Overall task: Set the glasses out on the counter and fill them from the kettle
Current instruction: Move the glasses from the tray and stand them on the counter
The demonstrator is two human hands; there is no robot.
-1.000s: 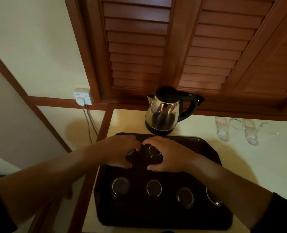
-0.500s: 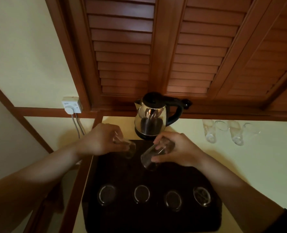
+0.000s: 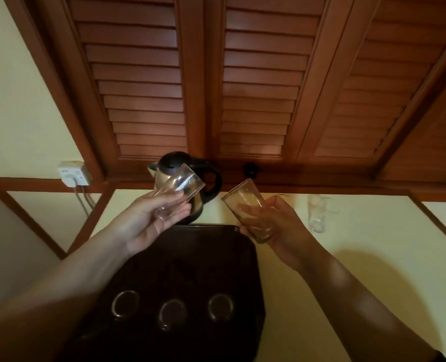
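Note:
My left hand (image 3: 148, 220) holds a clear glass (image 3: 180, 192), tilted with its mouth up and to the right, in front of the steel kettle (image 3: 164, 176). A second clear glass (image 3: 245, 205) is gripped by my right hand (image 3: 282, 231), lifted over the counter just right of the dark tray (image 3: 190, 257). Three glasses stand upside down in a row on the tray's near part (image 3: 173, 312). On the cream counter (image 3: 321, 283) at the back right, further glasses (image 3: 317, 212) stand, partly hidden by my right hand.
A wall socket (image 3: 73, 173) with a plugged cable sits left of the kettle. Brown louvred shutters (image 3: 242, 87) rise behind the counter. A wooden strip edges the counter on the left, beside the tray.
Both hands lifted a glass each off the tray's back row, raised them and turned them mouth up. The right hand moved right, off the tray. The view tilted upward.

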